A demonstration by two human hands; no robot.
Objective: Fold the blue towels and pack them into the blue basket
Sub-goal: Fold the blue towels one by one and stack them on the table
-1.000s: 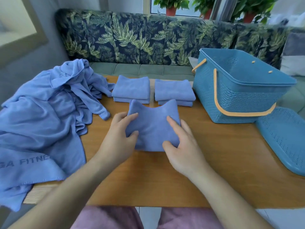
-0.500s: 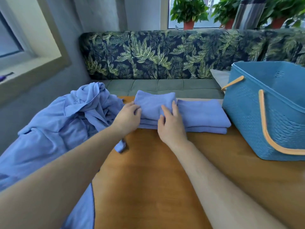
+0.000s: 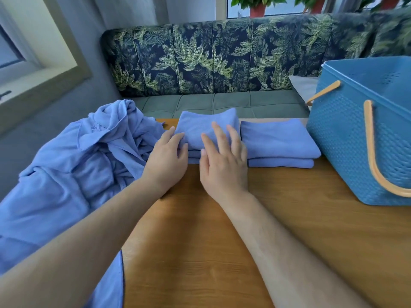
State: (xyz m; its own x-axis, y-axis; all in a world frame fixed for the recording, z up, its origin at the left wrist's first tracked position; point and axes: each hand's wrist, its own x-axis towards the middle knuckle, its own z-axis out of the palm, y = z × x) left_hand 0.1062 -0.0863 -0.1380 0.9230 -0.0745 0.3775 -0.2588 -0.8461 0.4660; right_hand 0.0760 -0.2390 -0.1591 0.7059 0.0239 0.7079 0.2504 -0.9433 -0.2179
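Two stacks of folded blue towels sit at the far edge of the wooden table [image 3: 289, 230]. The left stack [image 3: 200, 123] has a freshly folded towel on top. My right hand [image 3: 222, 161] lies flat on it with fingers spread and straight. My left hand [image 3: 166, 158] touches the stack's left side, fingers relaxed. The right stack [image 3: 278, 138] lies untouched beside it. A heap of unfolded blue towels [image 3: 66, 163] covers the table's left side. The blue basket [image 3: 347, 138] with orange handles stands at the right.
A leaf-patterned sofa [image 3: 222, 63] with green seat cushions runs behind the table. A window sill [image 3: 44, 85] is at the left. Potted plants [image 3: 258, 5] stand behind the sofa.
Both hands carried the folded towel from the table's middle to the far left stack and set it on top. The right hand's fingers have since spread flat on it.
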